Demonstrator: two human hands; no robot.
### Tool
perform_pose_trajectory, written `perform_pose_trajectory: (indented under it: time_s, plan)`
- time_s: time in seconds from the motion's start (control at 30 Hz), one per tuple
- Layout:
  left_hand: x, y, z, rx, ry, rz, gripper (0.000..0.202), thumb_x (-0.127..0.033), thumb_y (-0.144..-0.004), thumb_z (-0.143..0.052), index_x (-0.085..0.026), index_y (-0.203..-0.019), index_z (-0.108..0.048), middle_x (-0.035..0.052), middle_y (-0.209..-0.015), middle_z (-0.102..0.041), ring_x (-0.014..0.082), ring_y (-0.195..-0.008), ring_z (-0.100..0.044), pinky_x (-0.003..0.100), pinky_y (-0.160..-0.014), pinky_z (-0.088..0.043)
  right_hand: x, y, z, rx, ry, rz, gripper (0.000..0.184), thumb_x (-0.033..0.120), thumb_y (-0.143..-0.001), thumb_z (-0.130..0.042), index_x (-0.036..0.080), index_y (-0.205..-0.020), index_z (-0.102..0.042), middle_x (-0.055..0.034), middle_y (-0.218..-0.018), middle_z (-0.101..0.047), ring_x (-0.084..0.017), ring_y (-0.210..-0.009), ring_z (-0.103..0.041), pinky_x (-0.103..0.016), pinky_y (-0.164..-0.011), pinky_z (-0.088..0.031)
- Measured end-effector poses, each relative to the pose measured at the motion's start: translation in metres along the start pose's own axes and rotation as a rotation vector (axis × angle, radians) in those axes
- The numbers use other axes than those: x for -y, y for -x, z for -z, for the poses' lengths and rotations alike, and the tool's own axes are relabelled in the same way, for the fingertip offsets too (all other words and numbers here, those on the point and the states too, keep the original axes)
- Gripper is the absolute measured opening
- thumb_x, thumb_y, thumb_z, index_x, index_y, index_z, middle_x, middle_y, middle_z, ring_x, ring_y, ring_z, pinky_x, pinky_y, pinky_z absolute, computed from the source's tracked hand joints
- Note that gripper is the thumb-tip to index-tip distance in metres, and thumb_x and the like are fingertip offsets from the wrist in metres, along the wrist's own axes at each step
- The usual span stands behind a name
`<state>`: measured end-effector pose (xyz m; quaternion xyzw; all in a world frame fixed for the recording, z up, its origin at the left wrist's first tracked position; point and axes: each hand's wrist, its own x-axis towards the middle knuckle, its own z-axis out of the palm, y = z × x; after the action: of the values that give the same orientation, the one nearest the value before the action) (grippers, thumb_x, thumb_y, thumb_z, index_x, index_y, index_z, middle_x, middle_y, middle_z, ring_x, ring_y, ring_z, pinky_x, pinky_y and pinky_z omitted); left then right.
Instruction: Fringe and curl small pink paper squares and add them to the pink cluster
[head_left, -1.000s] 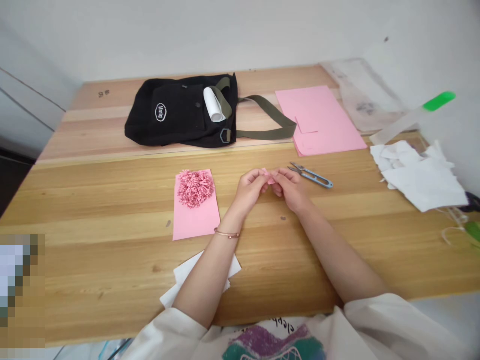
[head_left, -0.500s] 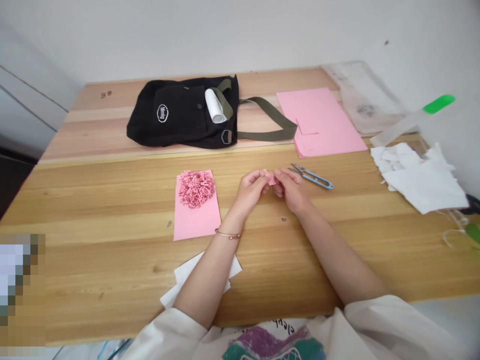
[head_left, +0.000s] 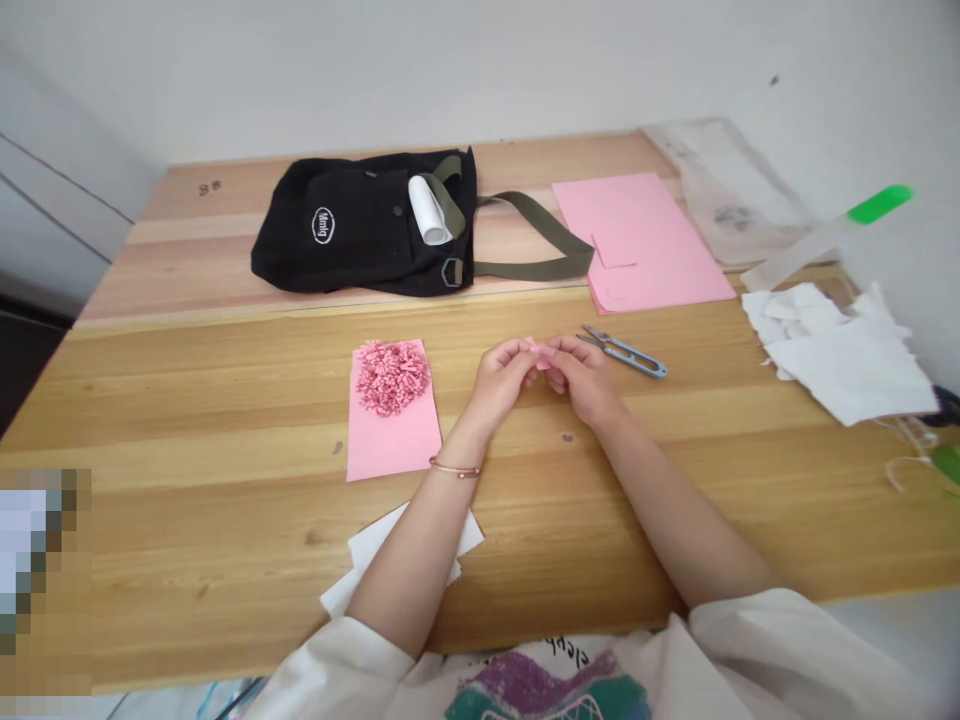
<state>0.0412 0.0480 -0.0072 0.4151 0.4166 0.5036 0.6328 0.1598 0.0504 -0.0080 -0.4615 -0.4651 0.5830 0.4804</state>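
Note:
A small piece of pink paper (head_left: 539,353) is pinched between my two hands above the wooden table. My left hand (head_left: 504,378) grips its left side with thumb and fingers. On its right side my right hand (head_left: 583,375) does the same, and the fingers hide much of the paper. Blue-handled thread snips (head_left: 626,352) lie just beyond my right hand. Left of my hands, a pile of curled pink paper pieces (head_left: 392,378) rests on a pink paper sheet (head_left: 394,445).
A black bag (head_left: 352,260) with a white roll (head_left: 427,210) on it lies at the back. Larger pink sheets (head_left: 660,240) are right of its strap. White scraps (head_left: 855,360) are at the far right, and white paper pieces (head_left: 382,540) lie under my left forearm.
My right thumb has shifted slightly left over the pink paper. Both hands otherwise stay in place with the paper between them.

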Motion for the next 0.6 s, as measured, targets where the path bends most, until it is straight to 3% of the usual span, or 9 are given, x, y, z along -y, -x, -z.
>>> perform_pose_trajectory:
  time_s: [0.2, 0.43, 0.6]
  plan:
    - [-0.0002, 0.0, -0.0002, -0.004, 0.013, 0.009, 0.019, -0.025, -0.071, -0.057, -0.016, -0.055, -0.05, -0.0046, -0.049, -0.044, 0.0061, -0.049, -0.039, 0.021, -0.051, -0.029, -0.0007, 0.0008, 0.0001, 0.001, 0.006, 0.022, 0.033, 0.047, -0.069, -0.065, 0.019, -0.058, -0.053, 0.0074, -0.041, -0.037, -0.005, -0.036, -0.029, -0.02, -0.036, -0.02]
    - [0.0009, 0.0002, -0.0002, -0.001, 0.019, 0.002, 0.019, -0.024, -0.071, -0.056, -0.016, -0.055, -0.049, -0.0046, -0.05, -0.044, 0.0059, -0.049, -0.039, 0.021, -0.051, -0.029, 0.0, 0.0005, 0.0001, 0.003, -0.01, 0.009, 0.025, 0.038, -0.069, -0.066, 0.018, -0.059, -0.055, 0.0071, -0.04, -0.039, -0.005, -0.036, -0.029, -0.02, -0.036, -0.019]
    - [0.0011, -0.0002, -0.0001, -0.001, 0.026, 0.003, 0.019, -0.022, -0.07, -0.056, -0.016, -0.054, -0.047, -0.0048, -0.048, -0.043, 0.0056, -0.048, -0.039, 0.02, -0.05, -0.028, -0.0015, 0.0001, 0.0015, 0.016, -0.038, 0.027, 0.028, 0.041, -0.071, -0.064, 0.018, -0.058, -0.054, 0.007, -0.04, -0.037, -0.005, -0.036, -0.029, -0.02, -0.036, -0.02]
